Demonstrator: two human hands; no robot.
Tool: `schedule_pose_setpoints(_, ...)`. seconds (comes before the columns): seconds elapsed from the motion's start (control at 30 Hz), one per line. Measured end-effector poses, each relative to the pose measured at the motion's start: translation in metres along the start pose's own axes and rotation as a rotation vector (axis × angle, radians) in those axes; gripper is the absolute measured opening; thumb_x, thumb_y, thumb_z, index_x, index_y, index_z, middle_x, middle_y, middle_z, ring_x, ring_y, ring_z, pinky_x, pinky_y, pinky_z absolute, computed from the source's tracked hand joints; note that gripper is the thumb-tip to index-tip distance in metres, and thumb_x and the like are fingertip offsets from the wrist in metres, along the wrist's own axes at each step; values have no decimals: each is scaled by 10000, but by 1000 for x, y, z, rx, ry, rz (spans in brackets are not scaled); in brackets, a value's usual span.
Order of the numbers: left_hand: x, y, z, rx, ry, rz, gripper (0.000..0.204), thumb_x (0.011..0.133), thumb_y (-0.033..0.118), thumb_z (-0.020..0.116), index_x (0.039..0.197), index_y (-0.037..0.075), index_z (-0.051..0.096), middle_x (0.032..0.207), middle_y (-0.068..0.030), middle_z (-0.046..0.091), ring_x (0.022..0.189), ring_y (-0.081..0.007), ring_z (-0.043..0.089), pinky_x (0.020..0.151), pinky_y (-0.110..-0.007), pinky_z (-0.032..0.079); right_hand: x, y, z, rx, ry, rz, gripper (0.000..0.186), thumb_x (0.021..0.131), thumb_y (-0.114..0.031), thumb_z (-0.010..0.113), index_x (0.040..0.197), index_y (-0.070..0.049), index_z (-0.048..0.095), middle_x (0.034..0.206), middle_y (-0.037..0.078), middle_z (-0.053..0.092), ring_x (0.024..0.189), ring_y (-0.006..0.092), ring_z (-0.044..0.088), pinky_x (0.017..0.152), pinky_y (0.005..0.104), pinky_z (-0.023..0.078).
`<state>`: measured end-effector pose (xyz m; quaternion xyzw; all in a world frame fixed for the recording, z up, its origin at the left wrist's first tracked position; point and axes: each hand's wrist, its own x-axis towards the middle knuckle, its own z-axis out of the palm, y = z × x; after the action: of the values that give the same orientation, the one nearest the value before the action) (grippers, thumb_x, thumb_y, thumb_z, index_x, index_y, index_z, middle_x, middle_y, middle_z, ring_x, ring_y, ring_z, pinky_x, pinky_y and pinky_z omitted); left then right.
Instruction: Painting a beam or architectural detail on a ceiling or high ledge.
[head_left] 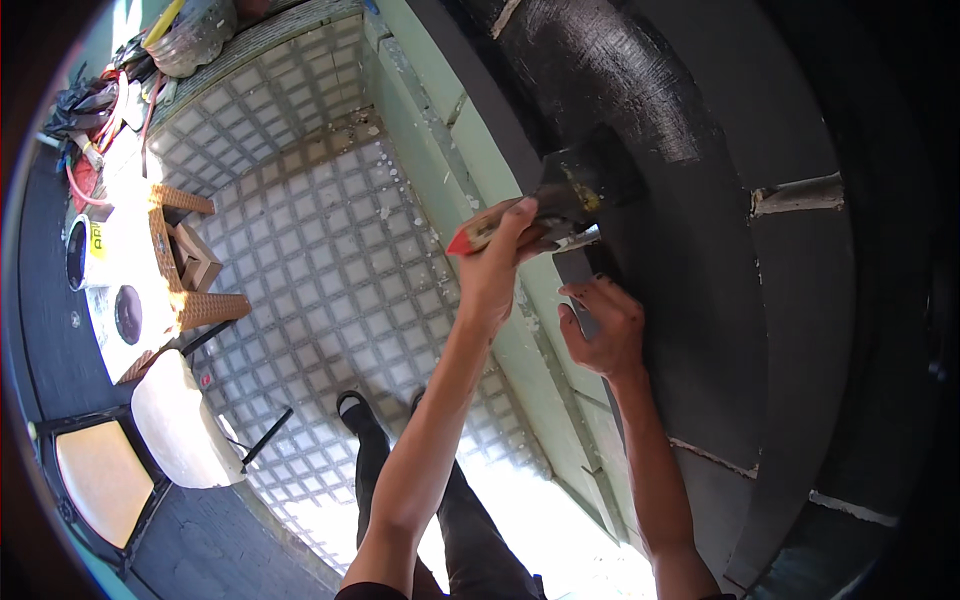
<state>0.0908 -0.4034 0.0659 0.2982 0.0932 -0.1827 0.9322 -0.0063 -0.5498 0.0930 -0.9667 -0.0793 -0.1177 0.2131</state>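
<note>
I hold a wide paintbrush (560,205) just above the middle of the frame, and my left hand (497,262) is closed around its wooden handle, whose red tip pokes out to the left of my fingers (522,215). The dark bristle head lies up and to the right of that hand, pressed flat on the black painted wall (700,200). My right hand (603,328) sits just below the brush, slightly right of centre, its fingers curled and closed on a flat grey scraper blade (578,285) that runs from my palm up toward the brush's metal band; whether blade and brush touch I cannot tell. The blade lies against the edge where the black wall meets a pale green strip (500,190). In the left half of the frame a tiled floor (320,260) spreads below me, with my black shoes (355,410) near bottom centre, wicker stools (200,300) and paint cans (80,250) at the far left.
</note>
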Motion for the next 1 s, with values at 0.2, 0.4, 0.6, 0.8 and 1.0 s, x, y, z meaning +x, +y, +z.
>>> schedule_pose_setpoints(0.2,-4,8,39,-115,-92,57,224,957,168,679,1097,-4,650,1025,-129,708,900,-224,714,738,-343,593,1,-2,-2,35,21,7,179,756,-73,695,930,-36,708,826,125,669,753,313,647,686,372,532)
schedule_pose_setpoints(0.4,-20,-16,-12,66,54,62,372,949,245,694,1155,-64,672,985,-112,722,864,-169,707,736,-298,598,0,-2,-1,13,24,14,165,764,-93,695,920,-39,705,815,117,654,748,313,645,686,375,534)
schedule_pose_setpoints(0.6,-4,-5,24,-137,-85,80,215,959,171,677,1098,9,655,1043,-124,712,930,-225,715,775,-349,598,5,-9,-4,19,24,1,122,754,-96,698,862,-39,700,803,108,654,737,299,644,665,369,533)
schedule_pose_setpoints(0.8,-21,-16,-14,56,48,81,357,955,223,693,1162,-65,656,1035,-141,719,905,-201,718,740,-319,611,-2,0,-2,33,7,34,94,756,-131,710,775,-50,665,770,93,638,729,288,643,656,381,525)
schedule_pose_setpoints(1.0,-10,-16,22,-111,-91,99,324,954,221,692,1122,-55,663,1007,-124,720,900,-205,712,804,-373,604,-1,-1,0,27,14,-2,114,751,-141,717,746,-46,654,755,99,629,715,293,632,640,391,514)
